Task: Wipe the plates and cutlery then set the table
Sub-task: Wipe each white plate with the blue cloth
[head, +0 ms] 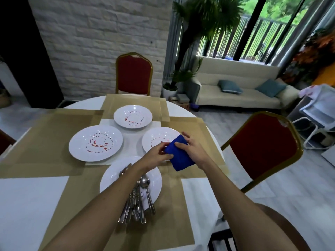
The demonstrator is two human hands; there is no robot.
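Round table (27, 196), white cloth, tan placemats (45, 133).

- Cutlery plate (108, 178): white, at the near edge. It holds a heap of spoons and forks (137, 200), handles overhanging its near rim.
- Blue cloth (181, 156): folded, held in the air just beyond and right of the cutlery plate, above the near rim of the right plate.
- Left hand (159, 155): thumb and fingers pinched together on the cloth's left edge.
- Right hand (192, 149): fingers curled over the cloth's top right, gripping it.
- Right plate (150, 140): beyond and right of the cutlery plate, red smears.
- Left plate (78, 147): beyond and left of the cutlery plate, red smears.
- Far plate (119, 115): straight beyond the cutlery plate, red smears.
- Red chairs: one (134, 75) far beyond the cutlery plate, one (262, 147) to its right.
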